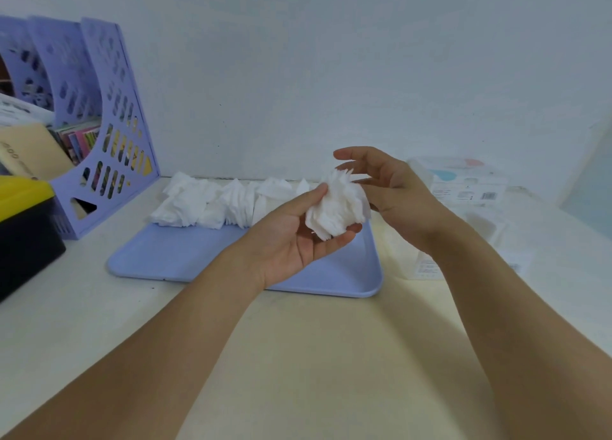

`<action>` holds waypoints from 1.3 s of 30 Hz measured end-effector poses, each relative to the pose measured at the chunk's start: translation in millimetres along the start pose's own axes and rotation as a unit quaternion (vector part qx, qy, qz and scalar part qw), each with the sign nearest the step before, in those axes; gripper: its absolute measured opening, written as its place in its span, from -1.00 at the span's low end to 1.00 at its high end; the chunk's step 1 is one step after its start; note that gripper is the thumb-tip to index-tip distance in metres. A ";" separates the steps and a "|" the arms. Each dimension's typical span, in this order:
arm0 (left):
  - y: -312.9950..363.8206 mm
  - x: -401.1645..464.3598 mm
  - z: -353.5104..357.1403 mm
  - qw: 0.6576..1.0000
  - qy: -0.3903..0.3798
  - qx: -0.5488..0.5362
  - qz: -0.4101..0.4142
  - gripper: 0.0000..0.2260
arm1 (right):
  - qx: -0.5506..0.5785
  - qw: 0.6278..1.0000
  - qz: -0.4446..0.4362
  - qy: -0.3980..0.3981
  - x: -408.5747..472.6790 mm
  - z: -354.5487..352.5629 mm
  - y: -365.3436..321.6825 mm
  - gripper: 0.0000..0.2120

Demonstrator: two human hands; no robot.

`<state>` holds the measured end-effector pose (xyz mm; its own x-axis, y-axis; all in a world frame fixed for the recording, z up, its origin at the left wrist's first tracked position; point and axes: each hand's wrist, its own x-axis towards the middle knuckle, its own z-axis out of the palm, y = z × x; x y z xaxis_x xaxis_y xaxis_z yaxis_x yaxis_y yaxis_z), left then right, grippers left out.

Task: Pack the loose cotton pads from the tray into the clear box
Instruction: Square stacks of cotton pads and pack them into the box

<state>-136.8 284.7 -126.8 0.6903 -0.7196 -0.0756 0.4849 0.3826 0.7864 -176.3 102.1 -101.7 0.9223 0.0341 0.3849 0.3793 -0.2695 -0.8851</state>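
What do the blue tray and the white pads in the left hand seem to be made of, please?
The shallow blue tray looks like matte moulded plastic: smooth, uniform, with a rounded rim. The bunch of white pads looks like soft cotton, with thin, fanned, slightly fuzzy edges.

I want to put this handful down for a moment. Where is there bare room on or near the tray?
The near half of the tray, in front of the row of cotton pads, is bare. So is the table between the tray and you. The tray's far edge is crowded with pads, and boxes fill the right.
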 end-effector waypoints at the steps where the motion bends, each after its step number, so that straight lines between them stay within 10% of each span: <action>1: -0.5 0.0 1.7 1.000 0.011 0.000 0.003 -0.56 | -0.017 1.000 -0.005 0.007 0.1 1.8 -0.7 -0.55; 8: -1.4 -2.9 9.1 0.998 0.048 -0.031 0.009 -0.62 | -0.010 0.999 0.022 -0.043 -3.4 18.2 -8.5 -0.72; 15: -2.3 -6.1 11.7 0.998 0.042 0.037 -0.010 -0.62 | -0.040 0.996 -0.003 -0.081 -1.6 15.3 4.6 -0.02; 39: -3.8 1.1 1.3 0.995 0.098 0.000 0.021 -0.68 | -0.003 1.000 -0.006 -0.008 0.2 11.0 6.4 -0.27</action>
<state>-138.6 281.7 -129.1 0.8012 -0.5762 -0.1616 0.4536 0.4088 0.7919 -173.0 111.0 -110.2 0.9190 0.0524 0.3907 0.3894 -0.2751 -0.8790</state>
